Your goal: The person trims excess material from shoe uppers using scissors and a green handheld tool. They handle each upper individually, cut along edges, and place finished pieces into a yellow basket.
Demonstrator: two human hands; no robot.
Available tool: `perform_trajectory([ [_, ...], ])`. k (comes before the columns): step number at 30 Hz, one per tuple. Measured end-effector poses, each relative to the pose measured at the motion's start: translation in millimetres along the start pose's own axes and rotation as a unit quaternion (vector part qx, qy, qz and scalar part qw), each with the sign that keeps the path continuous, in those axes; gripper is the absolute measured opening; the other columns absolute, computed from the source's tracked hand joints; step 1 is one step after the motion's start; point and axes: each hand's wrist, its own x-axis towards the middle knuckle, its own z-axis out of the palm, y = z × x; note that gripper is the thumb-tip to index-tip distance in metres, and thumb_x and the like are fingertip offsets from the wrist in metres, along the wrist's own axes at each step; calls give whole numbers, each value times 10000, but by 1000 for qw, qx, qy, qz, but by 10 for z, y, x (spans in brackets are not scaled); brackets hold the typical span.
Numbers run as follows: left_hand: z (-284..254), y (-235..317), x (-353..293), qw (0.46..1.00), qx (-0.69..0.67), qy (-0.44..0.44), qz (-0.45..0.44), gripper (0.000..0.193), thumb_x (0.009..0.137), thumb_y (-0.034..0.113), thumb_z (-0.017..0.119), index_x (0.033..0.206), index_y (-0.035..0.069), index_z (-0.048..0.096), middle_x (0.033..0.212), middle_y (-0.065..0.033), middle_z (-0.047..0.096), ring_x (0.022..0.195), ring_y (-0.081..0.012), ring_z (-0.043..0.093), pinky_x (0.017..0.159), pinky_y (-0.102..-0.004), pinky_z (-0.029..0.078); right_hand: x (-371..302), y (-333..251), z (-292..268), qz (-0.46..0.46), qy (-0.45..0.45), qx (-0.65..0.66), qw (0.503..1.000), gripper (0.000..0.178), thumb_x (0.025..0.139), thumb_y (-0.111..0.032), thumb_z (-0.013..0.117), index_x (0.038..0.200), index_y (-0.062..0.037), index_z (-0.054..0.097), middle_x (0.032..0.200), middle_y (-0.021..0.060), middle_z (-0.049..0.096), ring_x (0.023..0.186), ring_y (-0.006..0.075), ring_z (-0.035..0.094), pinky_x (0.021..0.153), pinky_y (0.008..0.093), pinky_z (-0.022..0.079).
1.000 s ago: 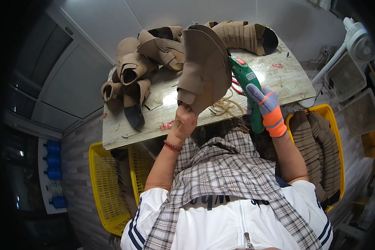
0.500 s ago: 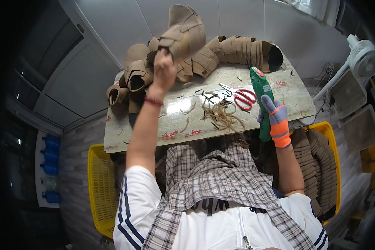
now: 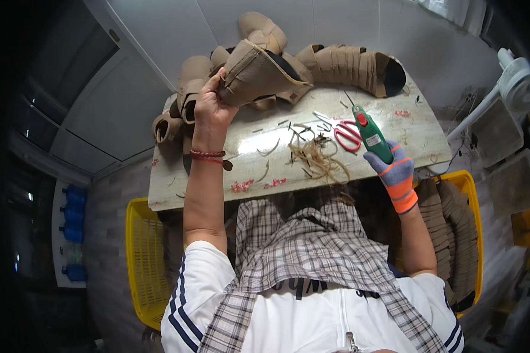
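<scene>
Scrap-strewn worktable (grey-walled room), left hand gripping tan boot upper.

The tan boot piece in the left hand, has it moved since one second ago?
Yes. The tan boot piece went from near the table's front edge to the far side of the table, onto the pile of boots.

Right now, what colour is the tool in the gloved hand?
Green with a red button, seen in the head view: tool in right hand.

Bright, even light glares off the worktable; fisheye edges bend and darken.
</scene>
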Motion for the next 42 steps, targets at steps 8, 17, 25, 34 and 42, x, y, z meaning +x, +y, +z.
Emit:
perform_trajectory([
  [8, -761, -189, -182, 932, -228, 9, -283, 262, 999, 161, 400, 950, -9, 594, 1070, -197, 633, 1045, -323, 605, 979, -506, 458, -178, 163, -85, -204, 25, -144, 968, 496, 603, -360, 860, 916, -38, 651, 692, 115, 629, 578, 285, 593, 536, 347, 485],
  [17, -722, -497, -274, 933, -218, 51, -283, 241, 995, 151, 398, 926, -7, 567, 1051, -186, 627, 1026, -328, 601, 963, -530, 455, -221, 217, -144, -210, -12, -151, 966, 524, 554, -287, 895, 957, -58, 650, 752, 108, 646, 616, 278, 607, 569, 347, 495],
  [25, -659, -587, -258, 924, -229, 59, -300, 218, 980, 124, 420, 845, 12, 551, 917, -134, 635, 908, -300, 626, 914, -514, 485, -171, 119, -90, -249, 19, -118, 961, 506, 561, -368, 876, 899, -65, 651, 690, 88, 630, 554, 278, 574, 526, 348, 479],
  [34, -440, -633, -321, 945, -166, 41, -279, 191, 976, 121, 448, 908, -7, 572, 947, -138, 656, 917, -286, 640, 906, -506, 496, -162, 5, -70, -253, -8, -116, 960, 586, 537, -283, 901, 989, -37, 622, 730, 112, 631, 597, 276, 603, 543, 340, 486],
  [42, -411, -738, -459, 980, -115, -70, -150, 289, 987, 135, 436, 1218, -13, 528, 1213, -137, 599, 1162, -273, 548, 1037, -477, 410, -160, -210, 96, -176, 0, -40, 984, 530, 591, -332, 873, 975, -46, 647, 734, 120, 653, 607, 264, 632, 562, 330, 511],
])
